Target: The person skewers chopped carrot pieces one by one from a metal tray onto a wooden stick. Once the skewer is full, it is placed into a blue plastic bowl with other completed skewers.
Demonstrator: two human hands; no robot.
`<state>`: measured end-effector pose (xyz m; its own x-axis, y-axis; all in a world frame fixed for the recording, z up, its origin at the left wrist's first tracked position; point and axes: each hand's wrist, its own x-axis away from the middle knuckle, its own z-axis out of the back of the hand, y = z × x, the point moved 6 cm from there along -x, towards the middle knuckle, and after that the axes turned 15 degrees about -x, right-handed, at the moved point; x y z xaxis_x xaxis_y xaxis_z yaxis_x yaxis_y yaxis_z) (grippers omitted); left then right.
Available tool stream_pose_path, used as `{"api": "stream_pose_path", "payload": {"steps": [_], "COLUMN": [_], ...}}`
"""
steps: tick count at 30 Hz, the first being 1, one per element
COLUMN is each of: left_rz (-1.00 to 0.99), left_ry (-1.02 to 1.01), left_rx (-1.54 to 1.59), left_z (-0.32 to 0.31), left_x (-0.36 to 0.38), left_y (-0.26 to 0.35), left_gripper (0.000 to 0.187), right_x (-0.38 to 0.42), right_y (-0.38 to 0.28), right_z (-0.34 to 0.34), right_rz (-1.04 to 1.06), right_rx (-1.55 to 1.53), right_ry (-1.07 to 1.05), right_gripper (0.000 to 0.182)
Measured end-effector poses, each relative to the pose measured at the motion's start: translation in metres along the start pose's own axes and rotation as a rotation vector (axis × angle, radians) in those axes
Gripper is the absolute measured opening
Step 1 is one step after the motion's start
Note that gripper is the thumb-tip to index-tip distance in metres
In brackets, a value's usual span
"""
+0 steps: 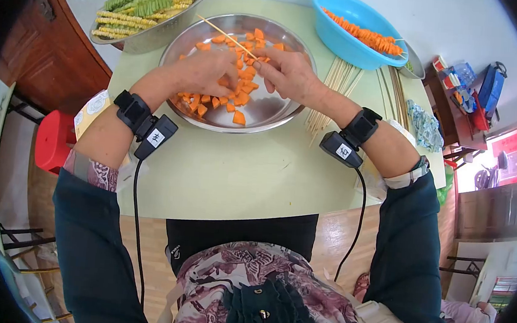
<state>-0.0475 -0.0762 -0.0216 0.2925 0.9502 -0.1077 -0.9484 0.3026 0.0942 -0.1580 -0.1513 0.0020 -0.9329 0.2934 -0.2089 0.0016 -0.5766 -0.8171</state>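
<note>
A wide steel basin [175,103] on the table holds many cut carrot pieces [239,117], mostly gathered on its left and middle. My right hand [291,74], over the basin's right side, pinches a thin bamboo skewer [223,32] near its lower end. The skewer slants up and left past the basin's far rim, with no piece visible along it. Down among the carrot pieces is my left hand [208,72], fingers curled together. Its fingertips are partly hidden, and I cannot tell what they hold.
A steel bowl [152,42] of green and yellow skewers stands at the back left. At the back right, a blue basin [346,46] holds carrot skewers [365,35]. Loose bamboo skewers [337,89] lie right of the steel basin, and a crumpled patterned cloth [425,126] near the table's right edge.
</note>
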Motion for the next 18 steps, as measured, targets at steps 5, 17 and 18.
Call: {"api": "stream_pose_path", "payload": {"steps": [5,17,18], "left_rz": [0.079,0.065,0.047], "left_ry": [-0.119,-0.111,-0.096], "left_rx": [0.041,0.07,0.06], "left_z": [-0.0025,-0.0066,-0.004], "left_x": [-0.0007,-0.0005,-0.0009], "left_y": [0.0028,-0.0032,-0.0008], "left_gripper": [0.016,0.015,0.016], "right_x": [-0.0002,-0.001,-0.0011], "right_y": [-0.0012,0.0017,0.0023], "right_z": [0.0005,0.0,0.0001], "right_rz": [-0.049,-0.047,-0.035], "right_rx": [0.024,0.035,0.048], "right_ry": [-0.015,-0.013,-0.01], "right_gripper": [0.028,0.028,0.028]}}
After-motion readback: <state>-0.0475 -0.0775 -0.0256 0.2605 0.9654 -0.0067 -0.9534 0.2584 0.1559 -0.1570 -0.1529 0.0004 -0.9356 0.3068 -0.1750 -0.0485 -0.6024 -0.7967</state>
